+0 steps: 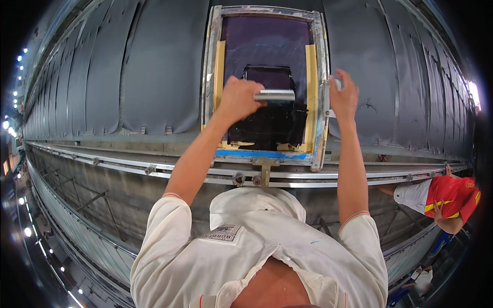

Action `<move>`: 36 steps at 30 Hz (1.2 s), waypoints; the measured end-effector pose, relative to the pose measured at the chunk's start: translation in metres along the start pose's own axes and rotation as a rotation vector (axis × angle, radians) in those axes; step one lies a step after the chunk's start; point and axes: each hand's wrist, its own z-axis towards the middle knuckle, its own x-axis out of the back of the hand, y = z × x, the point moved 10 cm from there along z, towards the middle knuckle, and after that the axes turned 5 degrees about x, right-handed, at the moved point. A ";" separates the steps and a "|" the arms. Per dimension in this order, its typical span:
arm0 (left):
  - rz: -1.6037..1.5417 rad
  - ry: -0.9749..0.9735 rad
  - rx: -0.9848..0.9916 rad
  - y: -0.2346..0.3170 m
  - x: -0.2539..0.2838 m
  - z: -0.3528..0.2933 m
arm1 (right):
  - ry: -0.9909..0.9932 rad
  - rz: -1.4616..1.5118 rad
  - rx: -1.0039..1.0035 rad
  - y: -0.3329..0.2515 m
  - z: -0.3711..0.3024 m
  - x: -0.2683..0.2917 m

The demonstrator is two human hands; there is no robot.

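Note:
My left hand (239,100) is closed round one end of a squeegee (277,95) with a pale metal bar. The squeegee lies crosswise over the mesh of a screen-printing frame (319,51), above a wet black ink area (267,123). The hand hides the squeegee's left end. Beside the frame's right rail is my right hand (345,97), thumb and fingers apart, close to a small metal fitting on the rail. Whether it touches the rail I cannot tell. Yellowish tape strips (310,66) line both sides of the mesh, and blue tape (262,154) runs along the near edge.
Dark grey sheets (159,66) cover the long table on both sides of the frame. A metal rail (303,179) runs along its near edge, with a bracket (265,172) joining the frame there. To the right stands a person in a red shirt (449,197), near the rail.

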 end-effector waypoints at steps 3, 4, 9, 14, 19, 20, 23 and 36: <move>0.001 -0.026 0.033 -0.024 0.011 0.050 | -0.200 0.229 -0.547 0.060 -0.012 -0.030; -0.029 -0.072 0.058 -0.032 0.012 0.067 | -0.205 0.248 -0.550 0.061 -0.013 -0.035; -0.043 -0.106 0.039 -0.018 0.002 0.054 | -0.193 0.289 -0.576 0.067 -0.024 -0.049; -0.014 0.200 -0.060 0.037 0.002 -0.087 | -0.173 0.253 -0.555 0.042 0.006 -0.006; -0.056 0.274 0.006 0.022 0.050 -0.142 | -0.116 0.306 -0.539 -0.020 0.013 -0.001; -0.041 0.306 0.046 0.026 0.048 -0.141 | -0.133 0.397 -0.475 -0.018 0.017 -0.013; 0.035 0.165 0.059 -0.036 0.078 -0.139 | -0.070 0.453 -0.445 -0.044 -0.010 -0.068; 0.051 0.061 0.150 -0.177 0.143 -0.169 | 0.047 0.580 -0.446 -0.203 -0.041 -0.150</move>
